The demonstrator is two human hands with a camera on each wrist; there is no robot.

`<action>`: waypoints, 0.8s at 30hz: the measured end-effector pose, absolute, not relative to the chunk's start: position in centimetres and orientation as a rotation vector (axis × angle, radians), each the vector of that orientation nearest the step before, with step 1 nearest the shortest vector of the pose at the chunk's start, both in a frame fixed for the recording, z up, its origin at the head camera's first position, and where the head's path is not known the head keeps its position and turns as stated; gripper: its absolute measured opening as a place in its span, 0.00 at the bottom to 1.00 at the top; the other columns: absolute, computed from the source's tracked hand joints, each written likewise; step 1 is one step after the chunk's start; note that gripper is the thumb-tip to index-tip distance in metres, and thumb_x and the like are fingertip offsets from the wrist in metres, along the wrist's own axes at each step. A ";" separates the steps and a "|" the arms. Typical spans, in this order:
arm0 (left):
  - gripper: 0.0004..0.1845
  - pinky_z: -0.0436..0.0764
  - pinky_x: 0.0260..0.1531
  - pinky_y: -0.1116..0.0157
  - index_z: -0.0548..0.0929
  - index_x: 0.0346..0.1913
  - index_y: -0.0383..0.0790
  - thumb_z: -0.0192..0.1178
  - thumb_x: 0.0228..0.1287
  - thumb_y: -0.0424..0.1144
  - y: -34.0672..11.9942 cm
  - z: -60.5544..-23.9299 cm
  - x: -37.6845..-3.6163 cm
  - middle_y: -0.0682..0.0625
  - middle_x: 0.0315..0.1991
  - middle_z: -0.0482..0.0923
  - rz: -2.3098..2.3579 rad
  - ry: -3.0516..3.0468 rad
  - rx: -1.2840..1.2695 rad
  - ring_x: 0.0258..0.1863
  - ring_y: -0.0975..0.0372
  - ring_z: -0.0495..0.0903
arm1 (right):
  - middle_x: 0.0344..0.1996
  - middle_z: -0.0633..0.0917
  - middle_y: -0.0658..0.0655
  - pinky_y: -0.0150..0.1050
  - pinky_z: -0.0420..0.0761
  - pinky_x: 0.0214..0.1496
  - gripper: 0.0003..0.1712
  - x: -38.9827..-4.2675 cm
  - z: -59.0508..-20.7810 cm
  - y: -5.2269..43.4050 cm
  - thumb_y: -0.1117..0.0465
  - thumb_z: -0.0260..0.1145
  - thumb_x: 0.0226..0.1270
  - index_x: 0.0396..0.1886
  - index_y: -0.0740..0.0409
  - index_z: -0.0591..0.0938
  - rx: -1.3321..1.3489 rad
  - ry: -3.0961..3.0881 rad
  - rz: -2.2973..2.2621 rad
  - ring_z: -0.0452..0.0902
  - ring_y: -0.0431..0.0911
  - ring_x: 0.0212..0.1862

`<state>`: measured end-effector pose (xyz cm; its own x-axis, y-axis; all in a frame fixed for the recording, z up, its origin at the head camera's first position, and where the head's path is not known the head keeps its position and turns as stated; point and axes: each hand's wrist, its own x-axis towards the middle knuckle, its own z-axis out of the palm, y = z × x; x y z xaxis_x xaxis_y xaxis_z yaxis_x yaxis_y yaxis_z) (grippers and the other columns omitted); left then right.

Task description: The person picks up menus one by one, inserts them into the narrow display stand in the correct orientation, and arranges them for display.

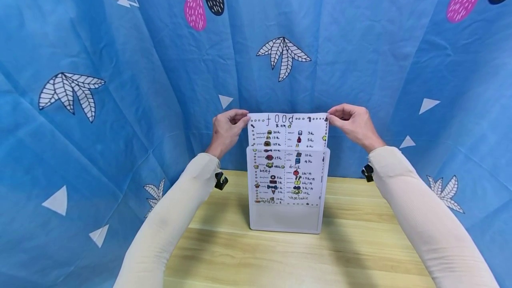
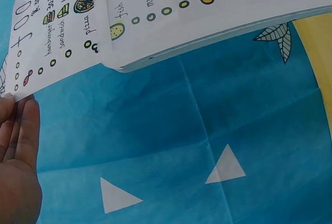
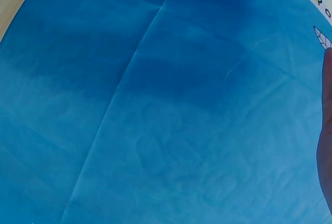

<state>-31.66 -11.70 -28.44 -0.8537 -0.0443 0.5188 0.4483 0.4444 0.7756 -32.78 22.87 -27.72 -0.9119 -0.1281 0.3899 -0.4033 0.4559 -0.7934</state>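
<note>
Now you are pinching the top corners of the paper menu (image 1: 289, 130), your left hand (image 1: 227, 130) gripping the upper left corner and your right hand (image 1: 354, 124) the upper right. At the centre of the frame, the sheet is sitting partway inside the clear plastic holder (image 1: 286, 219), which is standing upright on the wooden table (image 1: 280, 257) before the blue cloth (image 1: 120, 101).

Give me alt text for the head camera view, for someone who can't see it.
Two hands, the left hand and the right hand, pinch the top corners of a hand-drawn food menu sheet that sits partway inside an upright translucent plastic sleeve. The sleeve stands on a wooden table before a blue patterned cloth backdrop.
</note>
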 end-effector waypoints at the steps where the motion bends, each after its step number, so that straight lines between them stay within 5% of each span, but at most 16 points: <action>1: 0.10 0.84 0.38 0.66 0.88 0.47 0.33 0.67 0.66 0.34 -11.7 -28.5 -31.7 0.44 0.37 0.87 -1.403 -2.231 -0.336 0.35 0.58 0.86 | 0.38 0.89 0.57 0.27 0.77 0.38 0.13 -32.7 -27.7 22.9 0.58 0.69 0.69 0.46 0.64 0.86 0.459 -2.435 1.438 0.84 0.38 0.37; 24: 0.09 0.85 0.39 0.65 0.88 0.47 0.35 0.67 0.66 0.35 -11.9 -29.3 -31.5 0.45 0.37 0.87 -1.427 -2.265 -0.321 0.35 0.59 0.86 | 0.39 0.89 0.60 0.27 0.77 0.36 0.14 -32.8 -28.7 23.0 0.58 0.70 0.68 0.46 0.64 0.86 0.463 -2.452 1.441 0.83 0.37 0.36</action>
